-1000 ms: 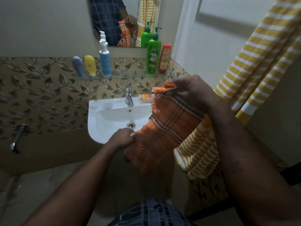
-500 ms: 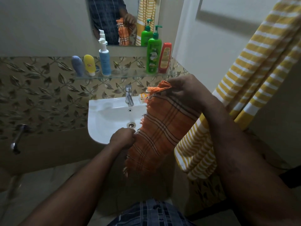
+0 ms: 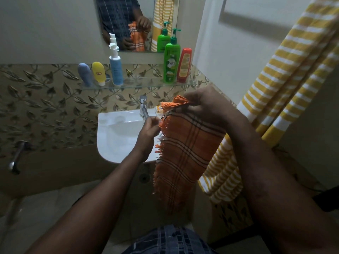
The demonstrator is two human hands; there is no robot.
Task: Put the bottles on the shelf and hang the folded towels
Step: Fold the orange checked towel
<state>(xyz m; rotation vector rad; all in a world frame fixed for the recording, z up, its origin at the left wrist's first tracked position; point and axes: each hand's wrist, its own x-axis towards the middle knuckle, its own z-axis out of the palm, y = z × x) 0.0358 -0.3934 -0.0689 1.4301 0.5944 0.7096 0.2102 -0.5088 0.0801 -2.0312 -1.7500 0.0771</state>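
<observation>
Risen from the lower hem to the fringed side edge, the left hand point(image 3: 148, 133) pinches the orange checked towel point(image 3: 185, 153), which hangs in front of the white sink point(image 3: 113, 132), its top corner clenched in the right hand point(image 3: 207, 105).

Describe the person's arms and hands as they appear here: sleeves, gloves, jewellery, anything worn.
Both forearms are bare up to the frame edge, with no sleeves in view. The left hand and right hand wear no gloves, and no rings, watch or bands show. A dark blue checked garment shows at the bottom edge; the mirror reflects similar checked cloth.
</observation>
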